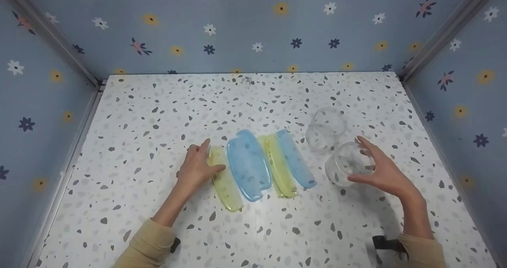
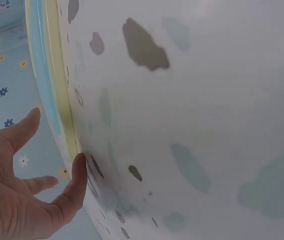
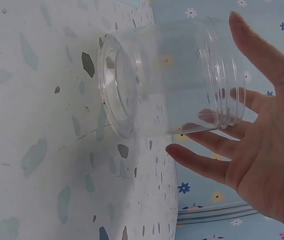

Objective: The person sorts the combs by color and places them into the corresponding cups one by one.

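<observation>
In the head view my left hand (image 1: 197,166) is at the leftmost translucent yellow comb (image 1: 226,189), its thumb over the near face. The left wrist view shows the hand (image 2: 26,185) spread, with one fingertip down at the comb's edge. To the right lie a broad blue comb shape (image 1: 247,165), a yellow comb (image 1: 280,167) and a narrow blue comb (image 1: 297,159). My right hand (image 1: 382,171) is spread around a clear jar (image 1: 336,173) that stands upright. In the right wrist view, straight fingers (image 3: 202,162) lie beside the jar's threaded rim and the thumb stands away from it.
Another clear jar (image 1: 326,129) stands behind the one at my right hand. The speckled white tabletop (image 1: 253,236) is bounded by flowered blue panels (image 1: 237,22) at the back and both sides, with metal rails (image 1: 439,34) at the corners.
</observation>
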Demonstrator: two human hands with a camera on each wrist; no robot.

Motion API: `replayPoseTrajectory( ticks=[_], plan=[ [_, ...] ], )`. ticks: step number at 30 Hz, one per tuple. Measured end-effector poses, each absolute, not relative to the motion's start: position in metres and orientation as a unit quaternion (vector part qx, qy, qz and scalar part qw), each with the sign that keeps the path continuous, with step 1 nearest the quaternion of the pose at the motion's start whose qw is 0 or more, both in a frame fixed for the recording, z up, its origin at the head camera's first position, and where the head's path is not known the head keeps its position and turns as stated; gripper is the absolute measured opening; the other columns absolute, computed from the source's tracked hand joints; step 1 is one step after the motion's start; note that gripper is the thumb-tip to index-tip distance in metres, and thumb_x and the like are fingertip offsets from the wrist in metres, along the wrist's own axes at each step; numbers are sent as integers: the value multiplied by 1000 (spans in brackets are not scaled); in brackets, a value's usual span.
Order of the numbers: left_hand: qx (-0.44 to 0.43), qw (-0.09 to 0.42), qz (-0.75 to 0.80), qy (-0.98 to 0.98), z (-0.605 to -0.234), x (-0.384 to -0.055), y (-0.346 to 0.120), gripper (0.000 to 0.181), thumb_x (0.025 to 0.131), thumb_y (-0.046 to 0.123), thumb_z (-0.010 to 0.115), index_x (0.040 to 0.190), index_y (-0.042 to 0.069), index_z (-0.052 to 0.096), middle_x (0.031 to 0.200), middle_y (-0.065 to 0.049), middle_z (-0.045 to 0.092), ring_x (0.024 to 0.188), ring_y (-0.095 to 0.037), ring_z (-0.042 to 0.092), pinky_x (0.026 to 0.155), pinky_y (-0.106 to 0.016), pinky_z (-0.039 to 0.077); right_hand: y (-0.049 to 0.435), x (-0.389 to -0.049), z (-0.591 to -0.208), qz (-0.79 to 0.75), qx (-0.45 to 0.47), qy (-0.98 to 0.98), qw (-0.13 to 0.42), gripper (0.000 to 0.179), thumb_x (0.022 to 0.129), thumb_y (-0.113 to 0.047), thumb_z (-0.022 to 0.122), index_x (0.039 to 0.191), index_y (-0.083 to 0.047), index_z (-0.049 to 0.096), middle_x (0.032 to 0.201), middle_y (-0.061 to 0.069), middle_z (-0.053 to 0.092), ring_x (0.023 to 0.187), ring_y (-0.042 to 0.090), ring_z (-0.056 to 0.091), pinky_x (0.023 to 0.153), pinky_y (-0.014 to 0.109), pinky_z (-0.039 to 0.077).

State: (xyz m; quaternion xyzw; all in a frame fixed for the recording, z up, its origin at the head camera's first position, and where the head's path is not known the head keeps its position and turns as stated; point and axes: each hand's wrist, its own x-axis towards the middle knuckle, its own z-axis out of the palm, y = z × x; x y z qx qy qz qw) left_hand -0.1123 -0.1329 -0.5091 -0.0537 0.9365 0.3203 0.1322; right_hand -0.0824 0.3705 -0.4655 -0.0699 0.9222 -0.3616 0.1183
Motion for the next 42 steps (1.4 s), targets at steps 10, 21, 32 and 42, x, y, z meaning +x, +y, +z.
replayPoseTrajectory(
  ticks=[10,21,32,42],
  plan=[
    [-55,112,332,935,-513,-108,-122,105,79,27,88,162,4,27,143,-26,37,118,-38,50,98,-51,52,373,-85,-473,-402,-64,903,134,111,81,-31,89,165,-23,18,166,17,32,148,43,40,107,65,48],
    [-71,130,351,924,-511,-111,-115,103,78,18,88,161,1,28,142,-25,36,126,-37,42,108,-49,47,365,-88,-476,-436,-69,889,125,107,79,-24,91,163,-18,24,163,15,38,146,41,43,108,61,49],
    [-80,147,372,913,-510,-112,-116,106,79,18,86,161,-2,22,146,-29,35,123,-40,51,110,-49,50,362,-96,-491,-488,-75,860,130,103,77,-12,91,159,-23,30,161,7,41,149,31,40,111,54,46],
    [-105,178,404,891,-510,-112,-123,99,84,21,81,161,-1,23,154,-29,44,138,-42,52,119,-50,43,356,-102,-496,-524,-85,836,138,100,75,-7,90,157,-22,34,162,6,41,149,35,41,113,55,46]
  ],
)
